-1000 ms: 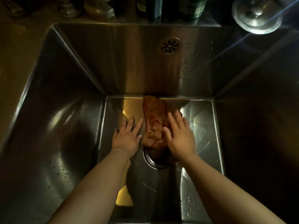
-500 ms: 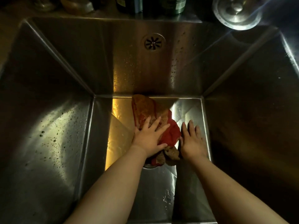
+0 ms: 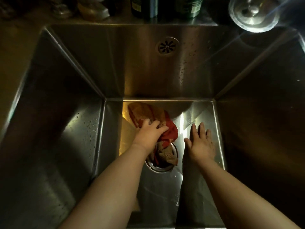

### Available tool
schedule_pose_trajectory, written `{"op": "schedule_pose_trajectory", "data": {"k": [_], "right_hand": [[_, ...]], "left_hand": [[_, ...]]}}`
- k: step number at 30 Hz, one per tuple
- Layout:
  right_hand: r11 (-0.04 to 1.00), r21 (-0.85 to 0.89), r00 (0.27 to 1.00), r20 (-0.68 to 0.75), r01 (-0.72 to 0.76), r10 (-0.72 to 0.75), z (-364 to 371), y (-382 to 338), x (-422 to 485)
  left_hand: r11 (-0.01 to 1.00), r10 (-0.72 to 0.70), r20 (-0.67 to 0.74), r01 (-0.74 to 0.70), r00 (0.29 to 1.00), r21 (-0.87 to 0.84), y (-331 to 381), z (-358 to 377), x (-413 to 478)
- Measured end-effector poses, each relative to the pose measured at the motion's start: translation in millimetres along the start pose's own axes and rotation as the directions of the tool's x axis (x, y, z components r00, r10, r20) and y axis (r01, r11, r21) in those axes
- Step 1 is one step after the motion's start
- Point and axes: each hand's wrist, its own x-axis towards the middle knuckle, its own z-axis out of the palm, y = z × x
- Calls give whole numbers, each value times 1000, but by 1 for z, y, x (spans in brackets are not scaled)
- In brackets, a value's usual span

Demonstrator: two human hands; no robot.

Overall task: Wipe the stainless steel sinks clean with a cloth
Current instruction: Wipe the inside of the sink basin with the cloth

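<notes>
Droplets dot the walls of the deep stainless steel sink, so wiping looks far from done. Left hand has its fingers closed on the crumpled red-and-brown cloth beside the round floor drain; right hand lies spread flat, holding nothing.

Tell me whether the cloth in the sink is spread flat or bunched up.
Bunched up. The cloth lies in crumpled folds on the sink floor, gathered under the left hand, one end draped over the drain.
</notes>
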Motion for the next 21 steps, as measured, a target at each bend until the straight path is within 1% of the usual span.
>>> {"op": "schedule_pose_trajectory", "data": {"k": [4, 6, 9, 11, 14, 16, 18, 21], "right_hand": [[998, 18, 998, 3, 61, -61, -2, -17, 3], [995, 23, 995, 7, 100, -101, -2, -25, 7], [991, 9, 991, 13, 135, -135, -2, -38, 17], [992, 19, 992, 13, 129, -129, -3, -46, 23], [994, 34, 994, 22, 103, -104, 0, -51, 27], [995, 23, 995, 23, 97, -98, 3, -51, 28], [995, 19, 995, 21, 98, -99, 5, -51, 29], [995, 14, 995, 27, 96, -97, 5, -51, 30]], "left_hand": [[994, -83, -51, 86, 995, 67, -29, -9, 3], [988, -137, -82, 142, 987, 54, -40, -10, 4], [986, -168, -97, 169, 981, 3, -47, -5, 5], [983, -185, -75, 183, 980, -32, -51, 0, 9], [974, -216, 35, 218, 976, -59, -59, 0, 20], [975, -212, 74, 215, 975, -49, -61, -1, 27], [975, -211, 73, 216, 975, -55, -62, 0, 30], [969, -222, 30, 224, 975, -105, -63, 3, 31]]}}
